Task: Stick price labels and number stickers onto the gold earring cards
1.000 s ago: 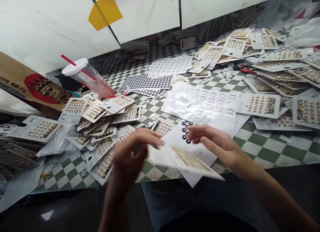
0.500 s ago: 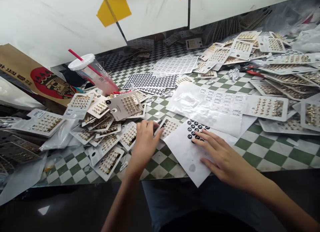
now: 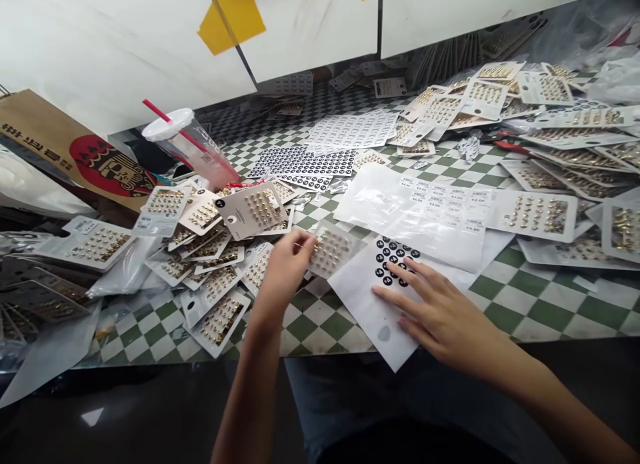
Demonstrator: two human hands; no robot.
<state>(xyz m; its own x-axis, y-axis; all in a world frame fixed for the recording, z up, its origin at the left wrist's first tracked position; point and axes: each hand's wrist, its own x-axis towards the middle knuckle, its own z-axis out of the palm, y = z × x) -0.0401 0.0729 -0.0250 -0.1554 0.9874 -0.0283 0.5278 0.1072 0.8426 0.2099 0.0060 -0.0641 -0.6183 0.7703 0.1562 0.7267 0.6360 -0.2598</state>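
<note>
My left hand (image 3: 289,267) is closed in a pinch on the left end of an earring card (image 3: 334,249), blurred by motion, with rows of small gold pieces. The card's right side is close to a white sticker sheet (image 3: 357,297) bearing round black stickers (image 3: 383,251) marked with a 4. My right hand (image 3: 435,304) lies over that sheet with fingers spread, fingertips at the lower black stickers. Left of my left hand is a loose pile of similar cards (image 3: 220,321), one tilted on top (image 3: 253,211) with a black sticker at its corner.
Behind the sheet lies another sheet with price labels (image 3: 443,204). Further back are full sticker sheets (image 3: 303,163). A cup with a red straw (image 3: 195,151) leans beside a brown paper bag (image 3: 75,151). More carded pieces (image 3: 540,217) heap at right, near red-handled pliers or scissors (image 3: 510,145).
My left hand has closed on the earring card and raised it slightly. My right hand stays on the sticker sheet, its fingers shifted a little left.
</note>
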